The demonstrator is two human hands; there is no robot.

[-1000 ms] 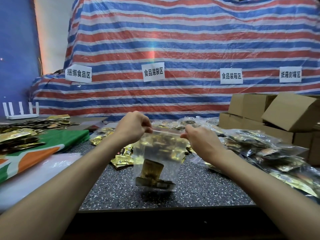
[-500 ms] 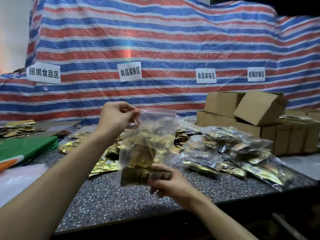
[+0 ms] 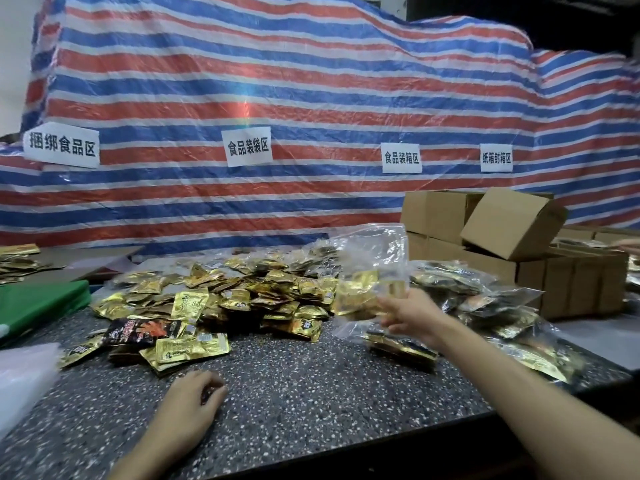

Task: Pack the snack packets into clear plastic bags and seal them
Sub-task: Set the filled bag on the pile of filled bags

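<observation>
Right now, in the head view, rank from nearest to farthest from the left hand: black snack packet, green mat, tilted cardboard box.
From the left hand:
1. black snack packet, just beyond it, slightly left.
2. green mat, at the far left.
3. tilted cardboard box, far right, at the back.

A speckled dark grey stone counter [image 3: 311, 393] spreads beneath the left fingers [image 3: 213, 381]. Far beyond them hangs a red, blue and white striped plastic tarpaulin [image 3: 277, 81] bearing four white paper signs [image 3: 247, 147]. Brown cardboard boxes [image 3: 512, 220] are stacked beyond and to the right of the right fingers [image 3: 389, 304]. A flat green folded sheet [image 3: 38, 306] lies well left of the left fingers.
</observation>
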